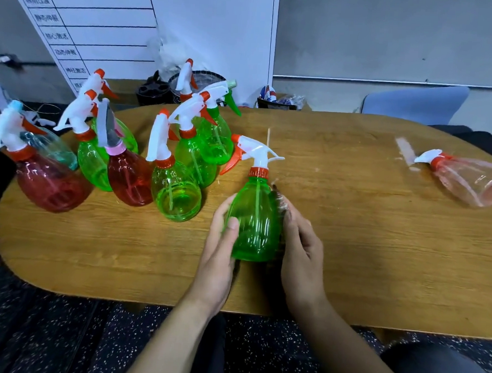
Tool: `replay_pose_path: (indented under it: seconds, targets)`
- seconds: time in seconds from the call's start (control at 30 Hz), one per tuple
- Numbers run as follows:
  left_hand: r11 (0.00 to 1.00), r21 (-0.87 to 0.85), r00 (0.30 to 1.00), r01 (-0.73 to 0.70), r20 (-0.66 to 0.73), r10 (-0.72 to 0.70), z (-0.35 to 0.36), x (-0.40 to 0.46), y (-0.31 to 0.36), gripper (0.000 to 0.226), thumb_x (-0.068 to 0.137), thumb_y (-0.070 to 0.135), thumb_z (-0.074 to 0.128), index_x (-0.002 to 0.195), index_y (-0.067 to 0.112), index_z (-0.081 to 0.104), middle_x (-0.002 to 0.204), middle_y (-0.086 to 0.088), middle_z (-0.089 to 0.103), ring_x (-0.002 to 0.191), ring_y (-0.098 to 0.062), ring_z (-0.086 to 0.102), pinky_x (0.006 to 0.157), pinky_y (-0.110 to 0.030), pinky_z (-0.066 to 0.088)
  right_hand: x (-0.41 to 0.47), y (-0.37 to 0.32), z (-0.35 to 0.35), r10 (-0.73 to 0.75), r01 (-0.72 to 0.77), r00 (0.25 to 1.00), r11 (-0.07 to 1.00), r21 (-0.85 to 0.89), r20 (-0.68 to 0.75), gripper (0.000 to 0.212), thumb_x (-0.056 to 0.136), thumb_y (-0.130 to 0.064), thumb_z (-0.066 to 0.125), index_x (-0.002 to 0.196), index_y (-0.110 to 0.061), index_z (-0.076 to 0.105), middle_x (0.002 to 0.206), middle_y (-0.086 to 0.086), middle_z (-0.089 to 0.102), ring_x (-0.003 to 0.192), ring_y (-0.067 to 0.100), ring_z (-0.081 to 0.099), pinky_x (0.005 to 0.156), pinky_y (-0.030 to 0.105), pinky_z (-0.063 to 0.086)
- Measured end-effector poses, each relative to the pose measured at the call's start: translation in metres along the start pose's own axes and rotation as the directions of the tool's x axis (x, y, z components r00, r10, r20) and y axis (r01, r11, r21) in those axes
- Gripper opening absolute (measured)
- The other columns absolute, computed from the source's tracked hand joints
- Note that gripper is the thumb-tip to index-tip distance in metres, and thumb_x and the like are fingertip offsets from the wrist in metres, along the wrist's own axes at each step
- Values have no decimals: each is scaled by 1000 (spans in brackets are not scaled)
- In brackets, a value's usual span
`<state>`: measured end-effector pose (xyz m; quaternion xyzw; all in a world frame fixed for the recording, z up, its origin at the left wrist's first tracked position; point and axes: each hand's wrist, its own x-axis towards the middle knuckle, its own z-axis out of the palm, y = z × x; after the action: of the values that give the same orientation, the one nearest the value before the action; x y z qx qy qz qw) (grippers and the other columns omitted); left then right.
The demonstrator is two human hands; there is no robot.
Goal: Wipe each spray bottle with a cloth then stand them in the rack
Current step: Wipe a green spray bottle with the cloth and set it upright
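Here, a person seated at an oval wooden bench [350,250] holds an upright green spray bottle [255,224] with a white trigger head and orange nozzle. This bottle stands near the bench's front edge and serves as the landmark for everything else.

The left hand [220,251] wraps the bottle's left side, its fingers curled round the body with the thumb across the front. The right hand [301,247] lies against the bottle's right side, fingers closed on a small dark, blurred thing [280,201] pressed to the plastic; it is probably the wiping cloth, though the blur makes this uncertain.

Left of and behind the held bottle stands a crowded cluster of spray bottles [125,156], green, red and one pale blue. Far to its right, a pale pink spray bottle [470,180] lies on its side. No rack is clearly identifiable.

To wipe well, the left hand would best steady and slowly turn the bottle while the right hand strokes from the neck to the base, covering every side. A firm grip matters, since the smooth, light plastic could slip or topple.
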<state>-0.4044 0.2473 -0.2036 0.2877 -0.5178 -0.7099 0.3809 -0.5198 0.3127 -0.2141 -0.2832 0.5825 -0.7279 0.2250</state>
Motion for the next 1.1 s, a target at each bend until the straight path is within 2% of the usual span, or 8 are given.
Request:
replay_pose_path:
  seconds: [0.1,0.27,0.4,0.53,0.73,0.87,1.03,1.1]
  targets:
    - [996,77,999,-40,-2,40,-1,-1,-3,93,78,59,89,153,28,45,148,-5,64,140,-25,59,117,-42,48,0,4,0,-16,18,997,999,-36,71,38,111,-35,49,144,-21,64,141,-10,66,137,8,57,117,38,44]
    - [997,40,997,-70,-5,71,-2,1,-8,85,74,33,92,148,28,51,141,-8,69,133,-30,64,115,-47,50,11,-4,-11,-104,113,992,986,-125,76,28,106,-20,63,132,-18,73,118,0,76,111,14,70,98,35,53]
    - [987,150,996,-64,72,54,3,-3,0,100,69,56,94,153,27,48,142,6,69,131,-18,66,103,-31,56,21,-20,-29,-423,380,906,839,-388,-29,29,102,-24,68,130,-16,72,106,5,68,97,11,65,86,19,48]
    - [973,215,988,-79,143,48,3,-6,3,100,70,62,90,155,29,46,142,18,66,130,-9,66,100,-25,56,30,-24,-40,-479,413,877,710,-570,40,30,100,-27,71,129,-17,74,106,1,62,99,-1,59,85,10,45]
    - [978,189,992,-93,102,75,1,-6,3,96,73,57,91,153,27,48,144,10,67,132,-16,66,106,-32,56,36,-21,-45,-500,565,820,636,-526,277,30,100,-31,70,127,-18,76,104,-3,64,92,10,65,77,33,57]
    - [969,235,985,-81,169,41,4,-6,3,98,73,53,90,155,27,45,142,15,67,130,-13,66,99,-26,57,39,-24,-51,-553,495,827,634,-594,100,28,99,-25,71,126,-17,75,103,-5,61,92,-1,59,78,20,52]
    - [964,250,986,-91,157,53,1,-7,0,96,73,53,91,155,30,46,145,10,66,132,-17,66,104,-33,57,33,-27,-43,-565,582,791,580,-570,234,28,99,-27,72,125,-17,76,102,-1,63,89,9,63,75,26,55]
    - [962,258,983,-93,178,47,2,-7,-1,95,74,49,91,155,27,47,145,10,67,132,-17,66,103,-29,56,34,-31,-44,-597,575,780,563,-594,188,27,99,-25,72,124,-17,77,102,-1,63,89,9,61,75,25,54]
